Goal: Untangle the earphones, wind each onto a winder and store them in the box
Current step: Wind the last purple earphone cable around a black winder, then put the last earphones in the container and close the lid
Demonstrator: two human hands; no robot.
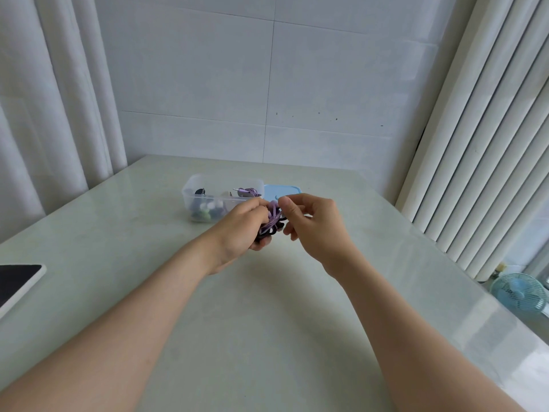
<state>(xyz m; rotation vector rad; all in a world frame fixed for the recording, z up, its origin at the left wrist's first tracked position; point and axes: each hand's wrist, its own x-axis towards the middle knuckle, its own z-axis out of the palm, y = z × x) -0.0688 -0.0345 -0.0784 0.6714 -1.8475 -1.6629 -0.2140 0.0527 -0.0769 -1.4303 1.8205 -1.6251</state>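
A tangle of purple and black earphone cords (pixel 273 220) hangs above the table's middle. My left hand (pixel 242 230) grips the bundle from the left. On the other side my right hand (pixel 312 226) pinches the purple cord at the top with thumb and forefinger. Just behind them stands a clear plastic box (pixel 190 193) that holds a purple wound earphone (pixel 248 191), a dark winder and some pale earbuds. Most of the tangle is hidden by my fingers.
A light blue lid (pixel 282 191) lies flat to the right of the box. A dark tablet with a white frame (pixel 17 282) sits at the table's left edge. Curtains hang on both sides, and a small blue fan (pixel 518 292) stands beyond the right edge.
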